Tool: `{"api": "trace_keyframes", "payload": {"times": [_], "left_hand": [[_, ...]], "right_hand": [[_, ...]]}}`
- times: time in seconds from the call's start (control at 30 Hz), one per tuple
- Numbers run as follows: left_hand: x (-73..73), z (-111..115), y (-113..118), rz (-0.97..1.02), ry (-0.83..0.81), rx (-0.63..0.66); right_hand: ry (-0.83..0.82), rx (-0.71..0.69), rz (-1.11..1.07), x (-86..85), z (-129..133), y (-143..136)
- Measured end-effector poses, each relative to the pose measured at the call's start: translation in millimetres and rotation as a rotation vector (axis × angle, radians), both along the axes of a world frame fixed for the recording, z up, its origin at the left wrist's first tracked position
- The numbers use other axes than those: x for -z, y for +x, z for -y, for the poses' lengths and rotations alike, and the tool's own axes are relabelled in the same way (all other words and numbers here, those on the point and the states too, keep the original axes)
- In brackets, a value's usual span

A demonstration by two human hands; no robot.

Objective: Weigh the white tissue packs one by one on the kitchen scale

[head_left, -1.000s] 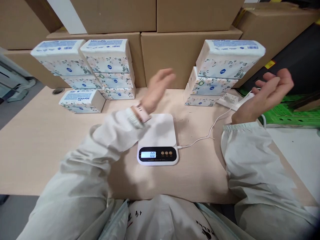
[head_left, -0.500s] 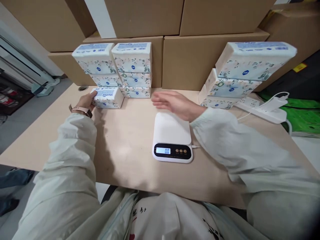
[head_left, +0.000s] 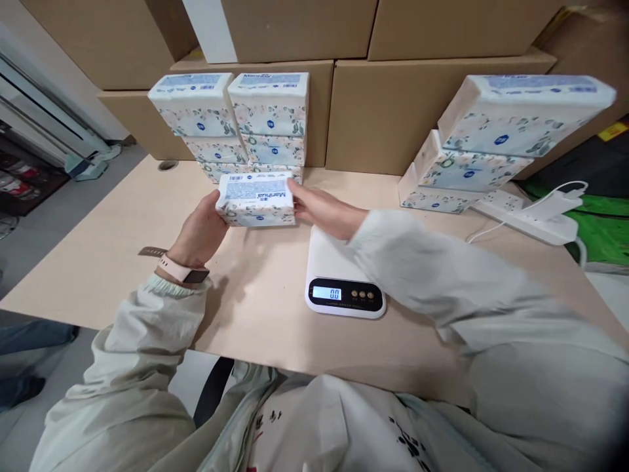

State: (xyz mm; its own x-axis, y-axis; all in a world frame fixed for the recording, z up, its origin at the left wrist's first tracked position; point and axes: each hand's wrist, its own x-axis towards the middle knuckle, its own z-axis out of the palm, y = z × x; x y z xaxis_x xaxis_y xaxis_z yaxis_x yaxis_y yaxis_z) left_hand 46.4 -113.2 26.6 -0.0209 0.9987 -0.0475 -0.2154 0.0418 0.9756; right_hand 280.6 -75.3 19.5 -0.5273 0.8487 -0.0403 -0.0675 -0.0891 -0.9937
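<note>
Between my two hands is a floral-printed pack of tissues (head_left: 256, 200), raised a little above the table. My left hand (head_left: 200, 229) grips its left end, and my right hand (head_left: 322, 208) closes on its right end. Just below my right forearm lies a white digital scale (head_left: 324, 262), its display reading 0.0 and its right part covered by the sleeve. Behind the held pack rise two stacks of like tissue packs, the left stack (head_left: 199, 121) and the one beside it (head_left: 270, 118). Another stack of tissue packs (head_left: 501, 134) stands at the right.
Cardboard boxes (head_left: 373, 118) line the table's back edge. A white power strip (head_left: 528, 216) with cables lies at the right, near a green package (head_left: 607, 223). A cable hole (head_left: 168, 165) is at the table's back left. Another person's legs (head_left: 34, 337) show at the lower left.
My left hand has brought the tissue pack rightward and off the table, in front of the stacks. My right hand has closed on the pack's other end. The view has shifted slightly.
</note>
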Motion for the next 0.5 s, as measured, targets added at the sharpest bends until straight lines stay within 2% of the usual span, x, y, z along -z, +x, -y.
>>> {"api": "trace_keyframes", "payload": {"times": [0.1,0.2,0.33,0.5], "left_hand": [[-24.1,23,31,-0.008,0.087,0.195],[-29.7,38,63,0.008,0.08,0.355],[-12.1,47,91,0.031,0.032,0.518],[15.5,50,96,0.025,-0.04,0.558]], "right_hand": [[0.053,-0.02,0.072,-33.8,44,60],[0.047,0.027,0.132,-45.1,84,112],[0.024,0.091,0.192,-29.7,113,150],[-0.058,0.184,0.195,-5.2,125,162]]}}
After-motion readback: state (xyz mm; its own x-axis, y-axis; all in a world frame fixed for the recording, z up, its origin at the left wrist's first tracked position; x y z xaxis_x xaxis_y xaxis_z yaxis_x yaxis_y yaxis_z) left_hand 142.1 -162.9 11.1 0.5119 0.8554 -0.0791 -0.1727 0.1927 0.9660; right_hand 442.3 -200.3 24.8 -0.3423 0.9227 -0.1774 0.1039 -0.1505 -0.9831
